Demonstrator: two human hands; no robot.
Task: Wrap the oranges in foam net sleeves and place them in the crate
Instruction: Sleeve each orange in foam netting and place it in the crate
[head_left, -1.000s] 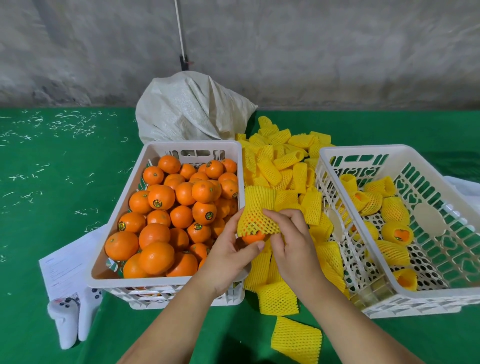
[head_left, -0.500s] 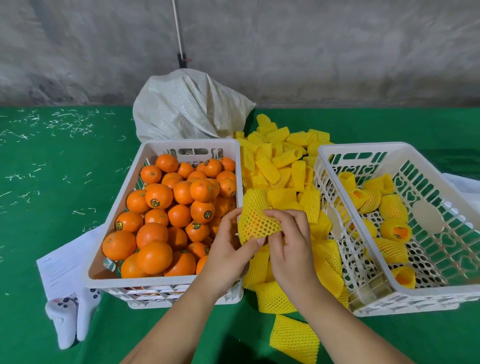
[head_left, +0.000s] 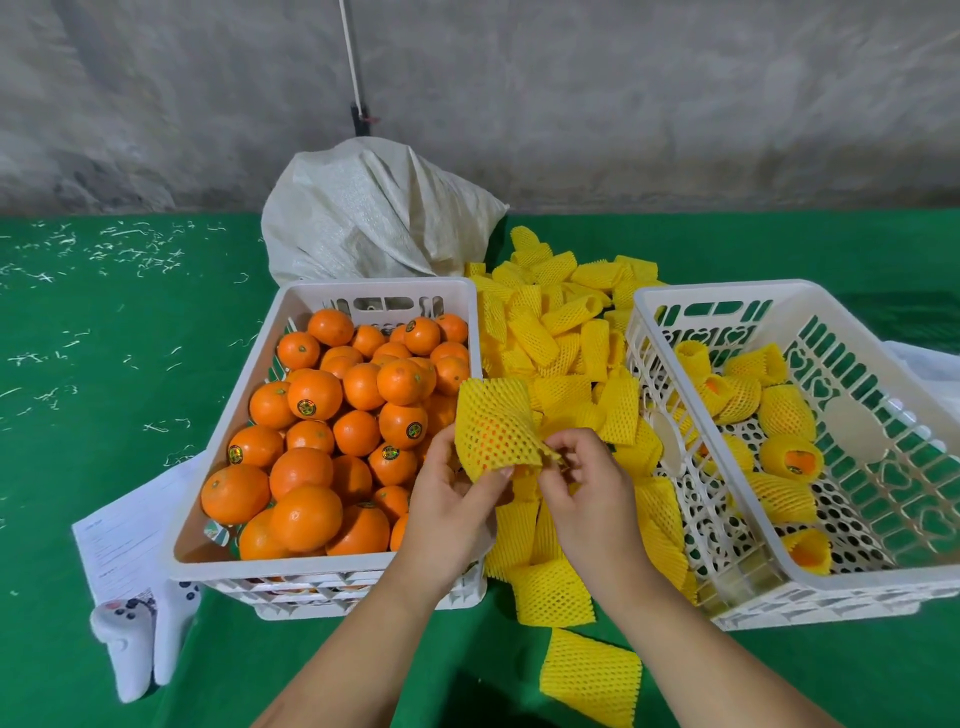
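Note:
My left hand (head_left: 451, 512) grips an orange inside a yellow foam net sleeve (head_left: 493, 431), between the two crates. The fruit shows only through the mesh. My right hand (head_left: 587, 486) pinches the sleeve's lower right edge. The white crate on the left (head_left: 234, 457) is full of bare oranges (head_left: 311, 395). The white crate on the right (head_left: 878, 374) holds several sleeved oranges (head_left: 789, 457). A heap of empty yellow sleeves (head_left: 561, 332) lies between the crates.
A white woven sack (head_left: 374, 213) stands behind the left crate. A paper sheet (head_left: 119, 540) and a white game controller (head_left: 140, 639) lie at the front left. Loose sleeves (head_left: 589, 675) lie near the table's front edge. A grey wall rises behind the green table.
The sleeve has slid down over the orange: the bare fruit seen below its rim a second ago is now covered. My right hand shifted from the sleeve's side to its lower edge.

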